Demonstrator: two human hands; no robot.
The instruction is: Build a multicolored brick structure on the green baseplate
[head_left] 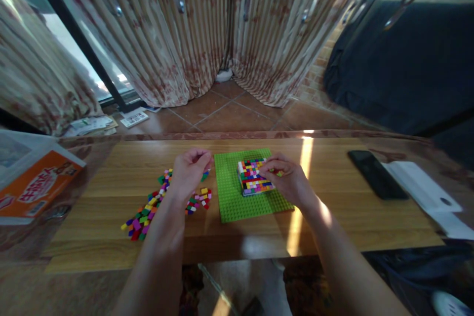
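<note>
A green studded baseplate lies on the wooden table, bearing a low block of many-coloured toy bricks. At the right side of that block is my right hand, its thumb and fingers pinched together just over or against the top bricks. Whatever the pinch holds is too small or hidden to name. My left hand hovers left of the baseplate, above the scattered loose bricks, partly covering them. Its thumb and fingertips are pressed together, and I cannot make out anything between them.
On the right of the table lie a dark phone and a white flat object. An orange-and-white box stands at the left edge. Beyond the table are a tiled floor and striped curtains.
</note>
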